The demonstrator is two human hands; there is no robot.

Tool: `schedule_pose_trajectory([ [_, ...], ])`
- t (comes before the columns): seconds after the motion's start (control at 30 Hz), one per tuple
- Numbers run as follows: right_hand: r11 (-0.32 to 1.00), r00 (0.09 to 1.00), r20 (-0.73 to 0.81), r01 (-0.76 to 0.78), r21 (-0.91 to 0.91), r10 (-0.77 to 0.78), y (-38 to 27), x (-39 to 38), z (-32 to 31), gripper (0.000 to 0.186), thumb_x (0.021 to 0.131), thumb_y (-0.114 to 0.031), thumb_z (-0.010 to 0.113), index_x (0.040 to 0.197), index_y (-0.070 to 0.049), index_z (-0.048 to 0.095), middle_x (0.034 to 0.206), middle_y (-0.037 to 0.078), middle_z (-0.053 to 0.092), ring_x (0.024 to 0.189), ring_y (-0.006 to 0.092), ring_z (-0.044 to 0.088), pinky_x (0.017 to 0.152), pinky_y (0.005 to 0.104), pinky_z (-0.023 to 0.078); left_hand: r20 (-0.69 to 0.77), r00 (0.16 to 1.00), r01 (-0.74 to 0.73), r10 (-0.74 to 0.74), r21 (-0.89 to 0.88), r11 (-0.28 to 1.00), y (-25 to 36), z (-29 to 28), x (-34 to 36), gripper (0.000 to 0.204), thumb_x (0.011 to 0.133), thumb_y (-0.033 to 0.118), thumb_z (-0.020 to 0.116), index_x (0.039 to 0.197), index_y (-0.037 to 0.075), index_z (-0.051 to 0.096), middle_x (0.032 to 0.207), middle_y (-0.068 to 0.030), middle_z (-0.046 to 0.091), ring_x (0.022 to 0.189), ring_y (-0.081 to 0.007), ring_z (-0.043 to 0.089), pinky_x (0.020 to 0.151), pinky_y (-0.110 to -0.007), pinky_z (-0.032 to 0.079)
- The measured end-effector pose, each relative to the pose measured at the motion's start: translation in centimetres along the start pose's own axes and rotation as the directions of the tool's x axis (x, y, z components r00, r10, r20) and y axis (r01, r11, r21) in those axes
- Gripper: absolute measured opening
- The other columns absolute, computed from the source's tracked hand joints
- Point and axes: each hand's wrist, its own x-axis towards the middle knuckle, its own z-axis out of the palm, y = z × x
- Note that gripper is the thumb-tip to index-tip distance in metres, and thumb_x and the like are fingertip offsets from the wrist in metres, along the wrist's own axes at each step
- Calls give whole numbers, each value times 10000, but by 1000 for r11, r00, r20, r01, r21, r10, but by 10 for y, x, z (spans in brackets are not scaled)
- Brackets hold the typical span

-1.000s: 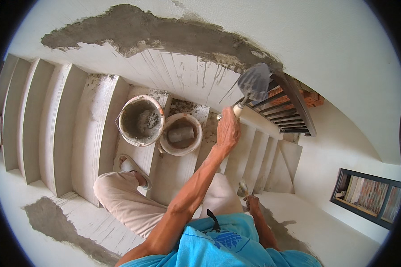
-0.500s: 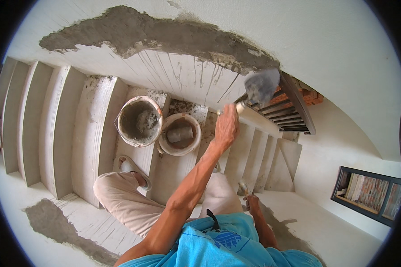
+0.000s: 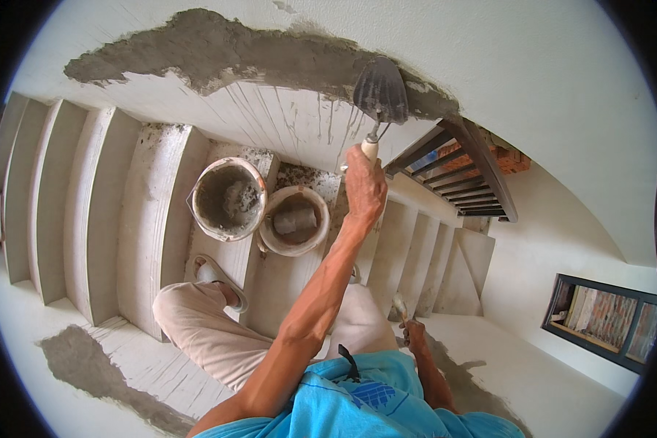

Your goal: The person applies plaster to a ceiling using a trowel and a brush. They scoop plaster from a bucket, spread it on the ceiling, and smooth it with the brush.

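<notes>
My left hand (image 3: pixel 365 186) is closed round the pale handle of a trowel (image 3: pixel 382 93), arm stretched out in front of me. The trowel's dark, wide blade lies over the right part of a grey mortar patch (image 3: pixel 270 58) on the white wall. Low at my right side, my right hand (image 3: pixel 414 336) grips a brush (image 3: pixel 399 305), its pale end pointing up and away from my body. Two buckets stand on the steps: one holds grey mortar (image 3: pixel 239 197), while the other bucket (image 3: pixel 323 237) has a pale cylindrical thing in it.
Stairs (image 3: pixel 135 175) run across the view, with my sandalled foot (image 3: pixel 223 281) on one step. A dark railing (image 3: pixel 482 168) stands at the right beyond the wall's end. Another mortar patch (image 3: pixel 98 372) marks the near wall. A dark-framed window (image 3: pixel 602 314) is at far right.
My left hand has swung the trowel leftward along the mortar patch, away from the railing, and the blade now points up. My right hand and the buckets have stayed in place.
</notes>
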Motion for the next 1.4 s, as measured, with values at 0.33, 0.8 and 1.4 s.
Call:
schedule_pose_trajectory([
  [0.33,996,995,-61,-81,-25,80,0,11,3,247,906,-247,616,828,-14,648,556,-8,440,411,105,400,374,306,333,120,992,-53,39,117,992,-13,-6,-36,337,888,-28,568,1181,-31,402,955,-291,498,819,-513,532,707,-574,408],
  [0.8,991,978,-200,34,-132,-60,19,38,-11,200,887,-225,599,802,-51,649,578,2,463,433,124,424,393,343,340,363,932,-124,-4,327,937,-36,-25,-70,288,863,-11,546,1132,2,442,991,-244,496,886,-486,553,712,-556,462],
  [1.4,456,706,485,706,-541,-516,-223,14,188,191,869,-166,535,839,16,581,616,138,525,575,251,569,585,417,432,-105,904,425,-414,318,847,-32,-329,11,311,876,255,703,991,0,568,786,-75,584,674,-166,565,612,-333,471],
])
